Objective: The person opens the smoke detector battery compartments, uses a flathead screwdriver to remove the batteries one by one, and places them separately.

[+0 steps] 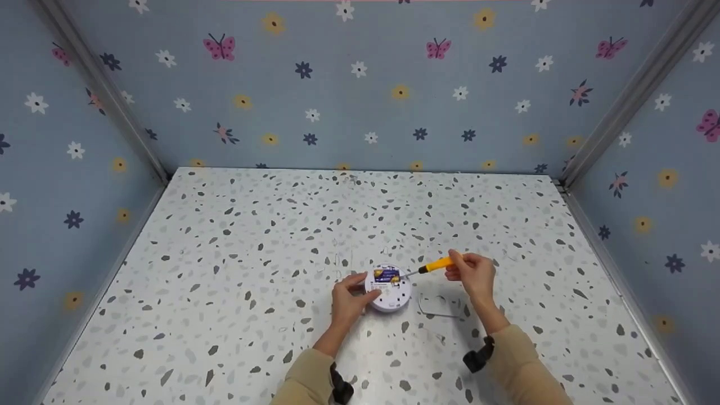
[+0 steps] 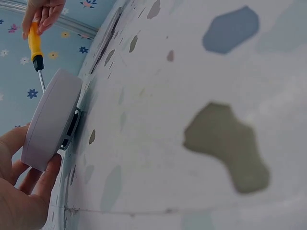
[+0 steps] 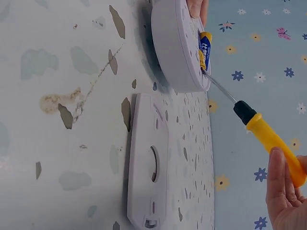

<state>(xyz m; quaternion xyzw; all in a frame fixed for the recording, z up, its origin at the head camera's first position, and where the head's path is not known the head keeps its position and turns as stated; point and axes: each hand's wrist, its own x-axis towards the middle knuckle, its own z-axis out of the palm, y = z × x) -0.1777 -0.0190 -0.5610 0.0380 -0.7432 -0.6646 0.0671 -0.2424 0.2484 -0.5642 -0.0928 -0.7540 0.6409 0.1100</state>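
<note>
A round white battery device [image 1: 388, 304], much like a smoke alarm, has its back turned up over the table. Blue-and-yellow batteries [image 1: 386, 275] sit in its open compartment. My left hand [image 1: 349, 301] grips the device by its left edge, thumb on the upper face and fingers around the side. In the left wrist view the device [image 2: 53, 120] is tilted. My right hand [image 1: 475, 275] holds a yellow screwdriver [image 1: 441, 264] by its handle. In the right wrist view the metal tip of the screwdriver [image 3: 268, 139] meets the end of a battery [image 3: 205, 50] at the compartment's edge.
A flat white mounting plate [image 3: 148, 167] with slots lies on the table just right of the device. The speckled white table [image 1: 236, 253] is bounded by a flowered blue back wall [image 1: 360, 112] and side panels.
</note>
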